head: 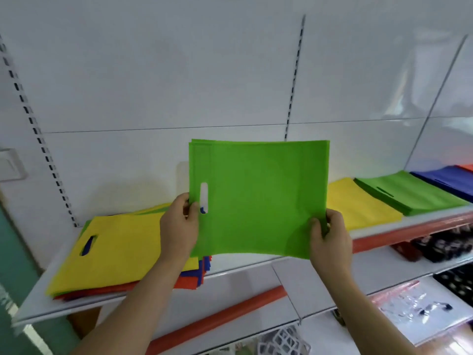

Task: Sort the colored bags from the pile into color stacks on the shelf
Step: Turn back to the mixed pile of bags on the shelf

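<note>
A flat green bag (258, 198) with a cut-out handle is held upright in front of the shelf. My left hand (180, 225) pinches its left edge beside the handle slot. My right hand (329, 235) grips its lower right edge. Below and to the left lies the mixed pile (120, 254), a yellow bag on top with orange, blue and green ones under it. To the right on the white shelf (258, 263) lie a yellow stack (358, 203), a green stack (407, 193), a blue stack (445, 179) and an orange stack (467, 166) at the frame edge.
The white back panel (153, 80) with slotted uprights rises behind the shelf. Lower shelves with red edge strips (217, 319) hold dark packaged goods (445, 245), clear packets (414, 306) and a white basket (284, 342).
</note>
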A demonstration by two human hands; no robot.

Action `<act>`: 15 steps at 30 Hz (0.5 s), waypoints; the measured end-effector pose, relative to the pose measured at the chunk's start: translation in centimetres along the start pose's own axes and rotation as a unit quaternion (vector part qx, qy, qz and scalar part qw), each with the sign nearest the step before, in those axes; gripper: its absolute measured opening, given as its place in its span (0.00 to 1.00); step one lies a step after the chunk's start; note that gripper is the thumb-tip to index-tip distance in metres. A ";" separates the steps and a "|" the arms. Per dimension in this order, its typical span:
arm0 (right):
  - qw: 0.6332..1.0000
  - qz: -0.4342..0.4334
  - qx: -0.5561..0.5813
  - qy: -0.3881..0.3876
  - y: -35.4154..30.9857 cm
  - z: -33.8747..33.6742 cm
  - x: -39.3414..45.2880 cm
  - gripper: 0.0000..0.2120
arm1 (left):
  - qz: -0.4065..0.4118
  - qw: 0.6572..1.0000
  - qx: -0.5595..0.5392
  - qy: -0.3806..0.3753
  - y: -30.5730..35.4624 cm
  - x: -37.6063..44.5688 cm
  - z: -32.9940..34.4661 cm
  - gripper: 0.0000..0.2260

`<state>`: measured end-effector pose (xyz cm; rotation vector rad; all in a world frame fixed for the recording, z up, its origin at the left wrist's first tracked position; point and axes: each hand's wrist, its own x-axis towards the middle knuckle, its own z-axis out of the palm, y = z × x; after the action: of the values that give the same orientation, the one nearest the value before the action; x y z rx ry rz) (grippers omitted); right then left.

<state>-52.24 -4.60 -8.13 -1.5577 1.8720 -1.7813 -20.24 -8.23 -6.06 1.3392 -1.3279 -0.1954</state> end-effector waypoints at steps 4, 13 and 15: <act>0.999 0.025 -0.020 0.017 5.1 -8.1 2.0 0.21 | 0.018 1.000 -0.008 -0.007 4.9 -3.3 7.5 0.14; 0.981 -0.008 -0.161 0.113 15.7 -24.2 4.6 0.15 | 0.036 0.988 -0.048 -0.142 14.6 -10.8 24.9 0.06; 0.974 0.003 -0.188 0.127 18.2 -26.8 4.9 0.16 | 0.052 0.982 -0.044 -0.178 16.4 -12.0 28.4 0.07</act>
<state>-83.14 5.64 -11.92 -1.4801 2.4523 -1.7735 -55.00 -10.14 -9.06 1.1912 -1.6632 -0.4331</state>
